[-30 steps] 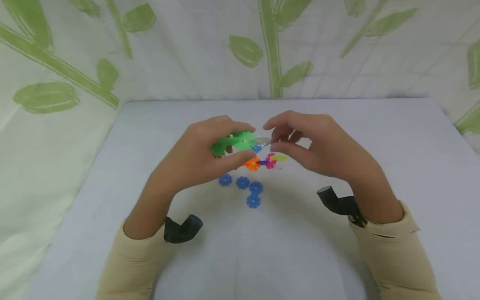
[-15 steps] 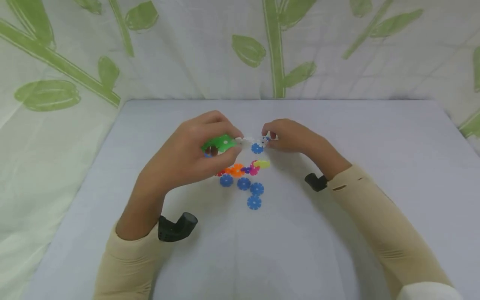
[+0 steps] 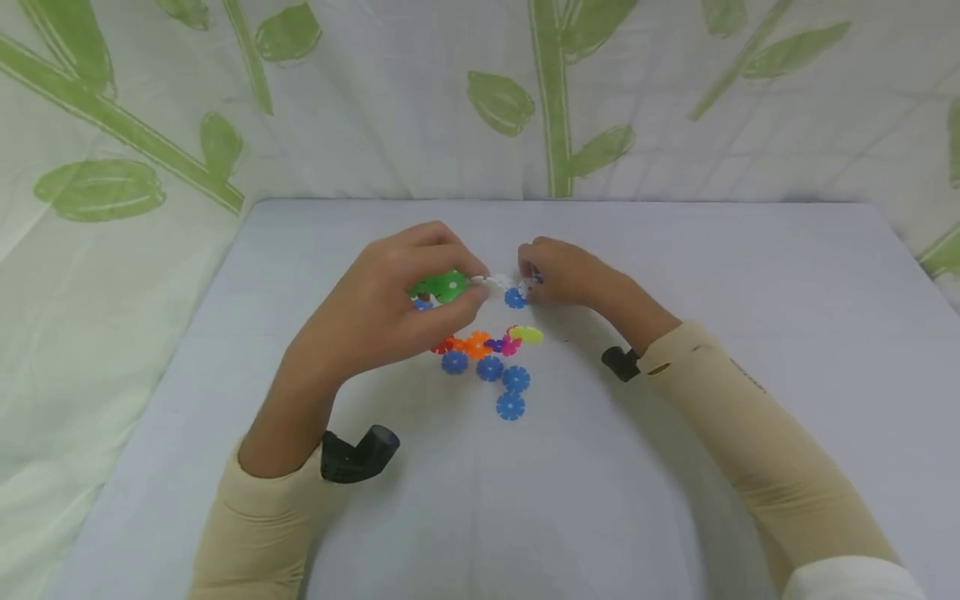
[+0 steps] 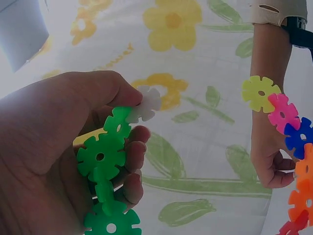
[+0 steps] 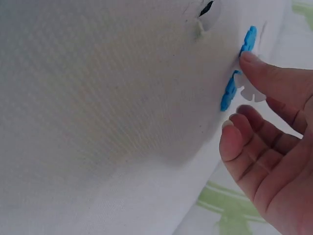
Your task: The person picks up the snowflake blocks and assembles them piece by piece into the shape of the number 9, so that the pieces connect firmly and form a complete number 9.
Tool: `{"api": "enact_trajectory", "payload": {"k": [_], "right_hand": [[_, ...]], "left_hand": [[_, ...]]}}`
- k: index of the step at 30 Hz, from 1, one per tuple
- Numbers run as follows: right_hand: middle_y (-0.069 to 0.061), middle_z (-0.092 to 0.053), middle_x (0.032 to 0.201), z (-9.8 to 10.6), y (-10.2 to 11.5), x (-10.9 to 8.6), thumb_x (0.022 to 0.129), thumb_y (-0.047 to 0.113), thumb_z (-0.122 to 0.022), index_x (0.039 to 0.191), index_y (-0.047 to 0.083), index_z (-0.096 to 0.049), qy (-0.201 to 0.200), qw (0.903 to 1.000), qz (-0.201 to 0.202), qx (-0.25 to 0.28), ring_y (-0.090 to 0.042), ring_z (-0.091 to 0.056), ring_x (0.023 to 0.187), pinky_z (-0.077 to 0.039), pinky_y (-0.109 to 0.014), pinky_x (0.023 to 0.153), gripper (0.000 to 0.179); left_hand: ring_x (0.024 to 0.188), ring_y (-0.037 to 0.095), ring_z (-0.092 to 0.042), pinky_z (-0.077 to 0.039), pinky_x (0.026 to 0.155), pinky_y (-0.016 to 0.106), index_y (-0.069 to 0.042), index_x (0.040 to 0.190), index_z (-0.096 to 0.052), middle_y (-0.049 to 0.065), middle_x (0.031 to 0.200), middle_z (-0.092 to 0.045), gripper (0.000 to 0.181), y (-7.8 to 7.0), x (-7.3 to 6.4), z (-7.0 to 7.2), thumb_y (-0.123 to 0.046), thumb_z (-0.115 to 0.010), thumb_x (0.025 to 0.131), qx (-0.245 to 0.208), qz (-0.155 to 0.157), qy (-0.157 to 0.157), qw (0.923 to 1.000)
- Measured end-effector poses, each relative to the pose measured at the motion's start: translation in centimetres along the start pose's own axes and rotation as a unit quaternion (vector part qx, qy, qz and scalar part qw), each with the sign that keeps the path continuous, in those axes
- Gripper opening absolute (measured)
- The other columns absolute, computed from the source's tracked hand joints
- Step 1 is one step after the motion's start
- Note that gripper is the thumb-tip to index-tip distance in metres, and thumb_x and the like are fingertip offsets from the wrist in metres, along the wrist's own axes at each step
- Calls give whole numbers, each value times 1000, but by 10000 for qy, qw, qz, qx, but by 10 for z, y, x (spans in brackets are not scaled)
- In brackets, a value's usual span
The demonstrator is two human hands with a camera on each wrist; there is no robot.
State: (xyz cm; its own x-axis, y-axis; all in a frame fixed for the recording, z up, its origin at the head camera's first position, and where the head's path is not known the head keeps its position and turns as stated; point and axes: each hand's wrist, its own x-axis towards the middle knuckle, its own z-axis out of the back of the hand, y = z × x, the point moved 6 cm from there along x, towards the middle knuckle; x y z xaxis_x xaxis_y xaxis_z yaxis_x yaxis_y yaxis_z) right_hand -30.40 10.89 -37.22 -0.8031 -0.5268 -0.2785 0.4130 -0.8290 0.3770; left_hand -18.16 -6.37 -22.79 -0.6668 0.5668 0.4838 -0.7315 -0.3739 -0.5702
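Note:
My left hand (image 3: 382, 312) pinches a white notched building disc (image 4: 147, 104) between thumb and forefinger. That disc joins a chain of green notched discs (image 4: 101, 155), which runs down past the palm and loosely curled fingers. At the tabletop my right hand (image 3: 570, 273) has its thumb on another white notched disc (image 5: 252, 91) and appears to pinch it; the forefinger is hidden. Right beside it stand two blue discs, an upper blue disc (image 5: 249, 38) and a lower blue disc (image 5: 228, 93). More white pieces (image 3: 498, 283) show between the hands.
A linked chain with red, orange (image 3: 477, 344), dark blue, pink and yellow (image 3: 527, 334) discs lies nearer the person. Several loose blue discs (image 3: 511, 406) lie in front of it. Behind the white table (image 3: 675, 233) hangs a leaf-patterned cloth (image 3: 405, 100).
My right hand has moved down from beside the left hand to the white disc on the table, and its fingers have drawn in. The left hand has shifted slightly left, keeping the green chain.

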Motion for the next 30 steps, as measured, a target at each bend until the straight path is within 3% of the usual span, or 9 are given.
{"api": "enact_trajectory", "payload": {"k": [3, 7, 11, 16, 19, 25, 30], "right_hand": [[-9, -60, 96, 3, -2, -5, 93, 16, -72, 101, 7, -62, -44, 9994, 120, 309, -26, -54, 91, -50, -38, 83, 16], [-9, -66, 90, 15, -1, -21, 94, 18, -71, 98, 8, -61, -266, 9882, 316, 1473, -28, -62, 84, -54, -36, 74, 15], [-12, -69, 87, 35, 15, -48, 96, 15, -68, 102, 5, -60, -853, 9553, 939, 2670, -30, -67, 76, -57, -37, 65, 14], [-14, -63, 76, 55, 40, -89, 100, 4, -59, 107, -1, -61, -1457, 9059, 1925, 3480, -27, -60, 61, -56, -33, 58, 9], [-15, -60, 73, 59, 51, -108, 101, 1, -54, 116, 0, -60, -1372, 8882, 2130, 3832, -27, -57, 59, -54, -32, 55, 15], [-13, -51, 68, 57, 63, -130, 104, -1, -42, 126, -1, -47, -1086, 8681, 2380, 4219, -26, -48, 58, -44, -30, 48, 22], [-17, -50, 70, 56, 66, -136, 104, 2, -44, 125, -1, -45, -922, 8548, 2335, 4542, -24, -43, 53, -34, -28, 44, 20]], "left_hand": [[92, 8, -60, -52, 76, 31, -8, 97, -76, -3, 96, -65, 9, 1, 0, -2, -11, -71, 90, -31, -16, -11, 10000], [92, 9, -59, -52, 73, 30, -8, 102, -77, -2, 99, -65, 12, 3, 2, -3, -10, -70, 92, -99, 0, -47, 9999], [95, 11, -57, -50, 72, 32, -7, 103, -77, 0, 102, -63, 13, 5, 3, -2, -12, -69, 94, -89, 155, -235, 9996], [97, 12, -57, -51, 73, 34, -6, 105, -78, 0, 101, -63, 15, 6, 3, -2, -14, -70, 93, -173, 380, -531, 9977], [94, 11, -58, -52, 71, 33, -6, 105, -78, -1, 101, -64, 16, 5, 3, -2, -13, -70, 93, -277, 395, -619, 9969], [93, 10, -59, -53, 68, 31, -7, 107, -78, -1, 103, -65, 17, 1, 4, -6, -13, -70, 94, -395, 340, -520, 9973], [91, 10, -60, -54, 68, 30, -7, 106, -78, -1, 101, -65, 16, -4, 5, -11, -12, -70, 94, -506, 205, -449, 9975]]}}
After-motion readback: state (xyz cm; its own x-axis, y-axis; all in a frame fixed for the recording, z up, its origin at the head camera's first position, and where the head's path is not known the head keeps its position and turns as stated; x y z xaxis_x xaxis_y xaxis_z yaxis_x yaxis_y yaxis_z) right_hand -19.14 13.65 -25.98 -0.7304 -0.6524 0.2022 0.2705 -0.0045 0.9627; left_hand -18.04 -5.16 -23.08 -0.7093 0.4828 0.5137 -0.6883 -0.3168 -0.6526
